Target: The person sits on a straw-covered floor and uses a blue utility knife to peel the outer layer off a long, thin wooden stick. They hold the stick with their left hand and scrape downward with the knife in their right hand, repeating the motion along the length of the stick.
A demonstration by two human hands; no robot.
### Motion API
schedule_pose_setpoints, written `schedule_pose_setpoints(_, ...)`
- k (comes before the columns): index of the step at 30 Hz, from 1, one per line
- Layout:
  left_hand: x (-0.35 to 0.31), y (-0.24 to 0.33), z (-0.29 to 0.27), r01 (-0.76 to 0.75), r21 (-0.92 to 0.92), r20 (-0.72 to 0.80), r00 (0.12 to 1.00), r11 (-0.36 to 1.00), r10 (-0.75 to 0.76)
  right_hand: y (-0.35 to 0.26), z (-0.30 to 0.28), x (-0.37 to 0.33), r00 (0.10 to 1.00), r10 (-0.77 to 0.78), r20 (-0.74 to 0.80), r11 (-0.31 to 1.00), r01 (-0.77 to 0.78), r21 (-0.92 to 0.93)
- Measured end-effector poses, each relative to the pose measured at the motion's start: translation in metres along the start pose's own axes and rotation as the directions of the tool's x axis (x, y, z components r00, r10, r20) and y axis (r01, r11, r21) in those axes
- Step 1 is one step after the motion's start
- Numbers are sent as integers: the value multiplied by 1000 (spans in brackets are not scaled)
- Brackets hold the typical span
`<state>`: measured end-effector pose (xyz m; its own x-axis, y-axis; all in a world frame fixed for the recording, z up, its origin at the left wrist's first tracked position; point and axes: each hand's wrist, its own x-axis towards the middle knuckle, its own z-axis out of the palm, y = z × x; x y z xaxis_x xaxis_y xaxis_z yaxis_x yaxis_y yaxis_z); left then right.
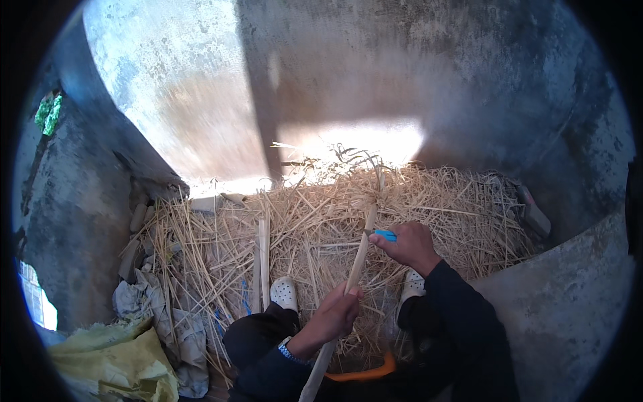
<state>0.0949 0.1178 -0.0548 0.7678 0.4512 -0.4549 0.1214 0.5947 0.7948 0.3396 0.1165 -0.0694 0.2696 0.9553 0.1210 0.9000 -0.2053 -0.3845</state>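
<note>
A long pale stick (358, 264) slants up and away from the lower edge, its far end reaching the straw. My left hand (331, 315) is wrapped round it below the middle. Farther up, my right hand (410, 246) is closed on a small blue-handled knife (384, 235). The dark tip of the knife is at the stick's side; I cannot tell whether it cuts in. My right fingers hide part of the handle.
Loose straw (455, 208) covers the floor between concrete walls (348, 74). White clogs (284, 293) are on my feet. Pale upright strips (264, 254) stand left of centre. A yellowish sheet (114, 362) lies at lower left; an orange curved thing (372, 372) is below my hands.
</note>
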Motion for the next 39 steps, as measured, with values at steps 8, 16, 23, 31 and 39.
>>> schedule_pose_setpoints(8,-10,-3,0,-121,123,45,992,985,116,-11,-2,-12,987,-148,55,989,147,22)
schedule_pose_setpoints(16,-5,-8,2,-141,257,-11,989,956,149,14,5,6,992,-114,-60,990,109,-92)
schedule_pose_setpoints(23,-10,-5,13,-97,230,35,995,968,92,42,-4,23,986,88,-142,986,-106,-130)
schedule_pose_setpoints(31,6,-7,-3,61,-56,31,998,997,-59,31,-10,18,914,240,326,925,-317,208)
schedule_pose_setpoints(39,1,4,-5,61,-210,97,994,976,-42,-9,-2,-12,990,-94,109,994,87,70)
